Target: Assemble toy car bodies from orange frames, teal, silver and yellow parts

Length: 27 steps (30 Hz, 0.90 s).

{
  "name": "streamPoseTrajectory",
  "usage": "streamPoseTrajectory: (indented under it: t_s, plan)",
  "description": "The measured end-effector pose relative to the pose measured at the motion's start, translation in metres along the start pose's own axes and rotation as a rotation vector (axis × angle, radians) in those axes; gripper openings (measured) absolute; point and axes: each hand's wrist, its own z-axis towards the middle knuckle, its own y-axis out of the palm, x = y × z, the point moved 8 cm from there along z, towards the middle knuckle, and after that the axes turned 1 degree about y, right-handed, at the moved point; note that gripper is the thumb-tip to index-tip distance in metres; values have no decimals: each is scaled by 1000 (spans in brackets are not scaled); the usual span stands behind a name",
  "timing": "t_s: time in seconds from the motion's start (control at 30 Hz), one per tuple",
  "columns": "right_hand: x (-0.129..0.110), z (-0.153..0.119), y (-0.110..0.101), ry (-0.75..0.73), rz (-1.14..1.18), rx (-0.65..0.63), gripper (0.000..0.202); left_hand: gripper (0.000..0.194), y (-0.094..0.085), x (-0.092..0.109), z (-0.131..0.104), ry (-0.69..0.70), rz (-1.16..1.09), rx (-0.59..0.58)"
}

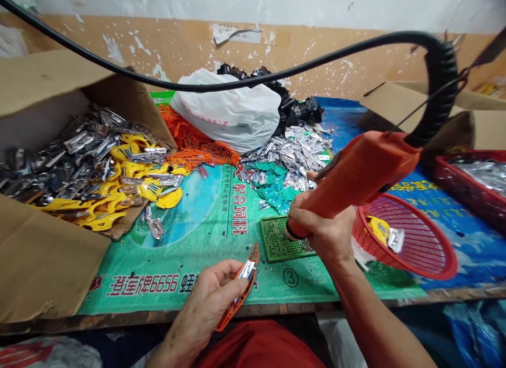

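Over a green tray (272, 240), right hand (330, 232) gripping orange power tool (351, 178), nearby left hand (211, 291) pinching orange plastic frame (228, 315)

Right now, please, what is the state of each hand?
Left hand: closed, holding an orange plastic piece with a metal part.
Right hand: closed around the orange-red corded tool.

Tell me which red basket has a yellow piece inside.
The round mesh basket beside the right hand; the straight-sided red basket at far right shows no yellow.

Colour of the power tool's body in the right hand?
Orange-red: the power tool in the right hand, seen in the head view.
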Motion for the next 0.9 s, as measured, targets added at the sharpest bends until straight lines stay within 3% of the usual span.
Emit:
streamPoseTrajectory:
  t_s: [0.27, 0.5, 0.7, 0.9]
  plan:
    - [-11, -2, 3, -5, -41, 25, 15, 29, 3, 0, 0, -19, -57, -33]
    - [-6, 1, -2, 9, 10, 28, 15, 30, 5, 2, 2, 5, -78, -52]
    - [-43, -2, 4, -63, 177, -7, 11, 26, 9, 10, 1, 13, -84, -19]
    - [-70, -27, 32, -25, 273, -124, 36, 23, 11, 15, 2, 47, -154, 15]
